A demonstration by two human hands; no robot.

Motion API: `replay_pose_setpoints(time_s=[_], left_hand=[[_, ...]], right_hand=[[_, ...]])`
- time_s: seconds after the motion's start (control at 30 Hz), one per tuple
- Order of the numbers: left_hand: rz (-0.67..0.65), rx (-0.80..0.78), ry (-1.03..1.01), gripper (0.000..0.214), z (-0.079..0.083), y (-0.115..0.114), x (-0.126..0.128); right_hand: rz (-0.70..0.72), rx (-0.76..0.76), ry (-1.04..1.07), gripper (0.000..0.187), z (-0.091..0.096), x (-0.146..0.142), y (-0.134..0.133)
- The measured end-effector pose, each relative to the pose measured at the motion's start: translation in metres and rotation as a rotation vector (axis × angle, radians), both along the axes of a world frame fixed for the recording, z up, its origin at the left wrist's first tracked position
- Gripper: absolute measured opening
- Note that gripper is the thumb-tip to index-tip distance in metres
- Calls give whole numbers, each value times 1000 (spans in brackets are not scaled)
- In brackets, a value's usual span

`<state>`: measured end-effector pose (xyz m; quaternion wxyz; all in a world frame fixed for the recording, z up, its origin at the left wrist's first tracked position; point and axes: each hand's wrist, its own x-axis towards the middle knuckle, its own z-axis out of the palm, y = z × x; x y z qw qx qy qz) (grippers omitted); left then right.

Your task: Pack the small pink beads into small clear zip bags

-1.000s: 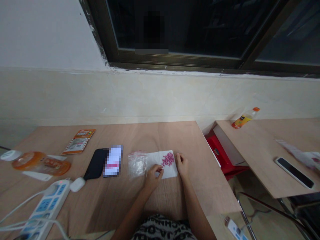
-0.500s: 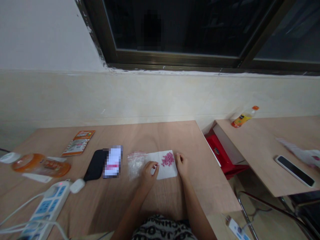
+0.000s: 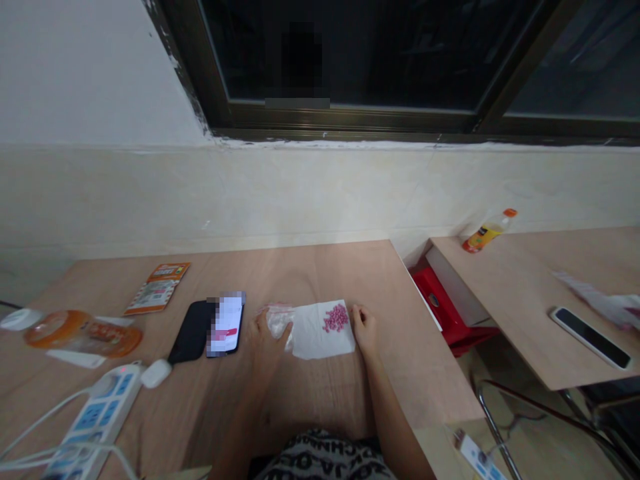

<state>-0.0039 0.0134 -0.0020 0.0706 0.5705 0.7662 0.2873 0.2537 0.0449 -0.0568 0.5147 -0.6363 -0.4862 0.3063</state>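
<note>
1. I see the left hand (image 3: 269,343) low over a clear plastic bag (image 3: 278,321), its thumb and fingers spread apart. Crumpled bag shows in between. I can't tell if the fingertips pinch it.
2. The right hand (image 3: 366,330) is down by the table (image 3: 310,267), its fingers curled in. I can't tell if they hold something.
3. White paper (image 3: 315,339) lies flat between both hands. Its left edge is beside the left thumb, its right edge beside the right fingers.
4. A bunch of little pink beads (image 3: 336,319) sits on the paper, near the right fingers, on their left.
5. Just left of the left fingers is a lit phone (image 3: 225,327). A flat black thing (image 3: 191,333) lies next to it, farther out.
6. Much farther left of those fingers are an orange packet (image 3: 159,288), a big bottle (image 3: 83,333) and a white power strip (image 3: 97,417).
7. Well right of the right fingers, another table (image 3: 565,260) has a small bottle (image 3: 487,233) on it.
8. Past all the fingers is the wall (image 3: 310,193), with a dark window (image 3: 380,53) above.
</note>
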Motion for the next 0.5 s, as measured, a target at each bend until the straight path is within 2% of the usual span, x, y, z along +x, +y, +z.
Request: replay_pose_setpoints(time_s=[0.2,0.5], left_hand=[[88,-64,111,75,-7,9,23],[70,-60,162,71,-7,17,35]], right_hand=[[-11,13,-19,51,-3,0,1],[-7,1,-65,51,-7,2,2]])
